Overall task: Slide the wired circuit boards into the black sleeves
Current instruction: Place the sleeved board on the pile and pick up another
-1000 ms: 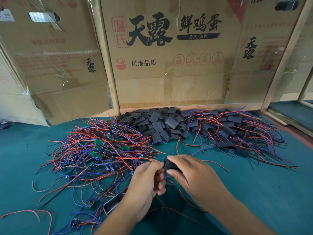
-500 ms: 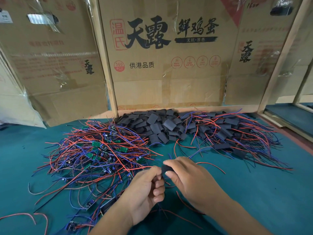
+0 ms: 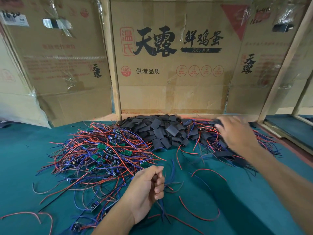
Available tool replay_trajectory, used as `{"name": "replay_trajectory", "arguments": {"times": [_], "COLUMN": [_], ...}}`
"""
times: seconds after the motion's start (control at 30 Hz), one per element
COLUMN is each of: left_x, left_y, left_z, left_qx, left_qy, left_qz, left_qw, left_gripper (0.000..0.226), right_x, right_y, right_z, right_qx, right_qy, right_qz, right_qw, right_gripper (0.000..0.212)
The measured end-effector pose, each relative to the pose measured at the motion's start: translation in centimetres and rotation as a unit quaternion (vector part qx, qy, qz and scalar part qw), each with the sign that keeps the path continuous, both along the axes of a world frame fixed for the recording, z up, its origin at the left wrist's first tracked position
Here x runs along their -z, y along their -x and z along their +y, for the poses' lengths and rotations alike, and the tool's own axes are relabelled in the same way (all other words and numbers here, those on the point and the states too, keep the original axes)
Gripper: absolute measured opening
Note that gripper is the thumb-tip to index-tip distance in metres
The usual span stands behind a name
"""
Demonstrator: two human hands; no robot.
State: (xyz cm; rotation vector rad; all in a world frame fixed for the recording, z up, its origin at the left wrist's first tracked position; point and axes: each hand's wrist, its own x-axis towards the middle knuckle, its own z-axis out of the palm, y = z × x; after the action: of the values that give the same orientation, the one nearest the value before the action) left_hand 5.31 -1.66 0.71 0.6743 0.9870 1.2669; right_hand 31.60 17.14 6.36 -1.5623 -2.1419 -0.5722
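On the green table [image 3: 245, 192] I see my left hand [image 3: 145, 185] low in the middle, fingers curled round a few blue wires [image 3: 171, 173] at the edge of the tangle of wired boards [image 3: 101, 155]. My right hand [image 3: 237, 133] is far out to the right, over the pile of finished sleeved boards [image 3: 211, 141]; it is blurred, something dark sits at its fingertips, and I cannot tell whether it grips it. Loose black sleeves [image 3: 160, 131] lie heaped between the two piles, against the cardboard boxes [image 3: 169, 56] at the back.
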Motion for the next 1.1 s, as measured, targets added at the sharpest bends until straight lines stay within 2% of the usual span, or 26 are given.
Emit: {"name": "replay_trajectory", "arguments": {"times": [0.07, 0.1, 0.17, 0.2, 0.23, 0.27, 0.3, 0.33, 0.37, 0.4, 0.5, 0.63, 0.8, 0.93, 1.1], "left_x": [0.1, 0.1, 0.0, -0.1, -0.2, 0.1, 0.4, 0.7, 0.8, 1.0, 1.4, 1.2, 1.3, 1.1, 0.5], "left_y": [-0.2, -0.2, -0.2, -0.1, 0.1, 0.4, 0.6, 0.6, 0.5, 0.3, 0.0, 0.6, 0.4, 1.0, 1.5], "left_z": [0.0, 0.0, 0.1, 0.1, 0.1, 0.0, 0.0, -0.2, -0.5, -0.7, -0.5, -0.1, -0.2, -0.2, -0.2], "left_qx": [-0.014, -0.025, -0.044, -0.055, -0.065, -0.067, -0.052, -0.015, 0.024, 0.058, 0.082, 0.029, 0.000, -0.064, -0.129], "left_qy": [-0.001, -0.004, -0.005, -0.014, -0.042, -0.092, -0.148, -0.193, -0.223, -0.236, -0.239, -0.233, -0.214, -0.203, -0.182], "left_qz": [0.011, 0.021, 0.045, 0.083, 0.168, 0.297, 0.451, 0.581, 0.663, 0.699, 0.742, 0.726, 0.722, 0.665, 0.617], "left_qw": [1.000, 0.999, 0.998, 0.995, 0.983, 0.948, 0.879, 0.791, 0.715, 0.672, 0.621, 0.646, 0.658, 0.716, 0.755], "left_gripper": [0.028, 0.029, 0.031, 0.032, 0.034, 0.035, 0.035, 0.033, 0.030, 0.026, 0.023, 0.022, 0.029, 0.034, 0.032], "right_x": [-0.5, -0.6, -0.3, 0.0, 0.5, 1.1, 1.8, 2.6, 3.3, 3.9, 5.3, 5.5, 5.8, 4.6, 0.9], "right_y": [-0.7, 0.0, 3.4, 5.8, 8.2, 10.6, 12.8, 14.7, 16.4, 17.7, 19.7, 19.7, 19.1, 16.4, 12.7], "right_z": [2.5, 3.1, 3.0, 2.2, 1.3, 0.1, -1.1, -2.4, -3.5, -4.5, -6.0, -5.5, -5.9, -7.4, -10.0], "right_qx": [0.083, 0.079, -0.003, -0.057, -0.109, -0.158, -0.202, -0.239, -0.270, -0.294, -0.321, -0.299, -0.285, -0.292, -0.246], "right_qy": [0.045, 0.065, 0.118, 0.157, 0.192, 0.218, 0.237, 0.248, 0.253, 0.256, 0.258, 0.295, 0.306, 0.256, 0.261], "right_qz": [-0.003, 0.010, 0.039, 0.040, 0.038, 0.042, 0.053, 0.063, 0.057, 0.036, -0.026, -0.032, -0.026, 0.039, 0.100], "right_qw": [0.996, 0.995, 0.992, 0.985, 0.975, 0.962, 0.949, 0.937, 0.927, 0.920, 0.911, 0.907, 0.908, 0.921, 0.928], "right_gripper": [0.057, 0.058, 0.041, 0.031, 0.024, 0.020, 0.018, 0.016, 0.014, 0.014, 0.025, 0.028, 0.021, 0.023, 0.030]}}
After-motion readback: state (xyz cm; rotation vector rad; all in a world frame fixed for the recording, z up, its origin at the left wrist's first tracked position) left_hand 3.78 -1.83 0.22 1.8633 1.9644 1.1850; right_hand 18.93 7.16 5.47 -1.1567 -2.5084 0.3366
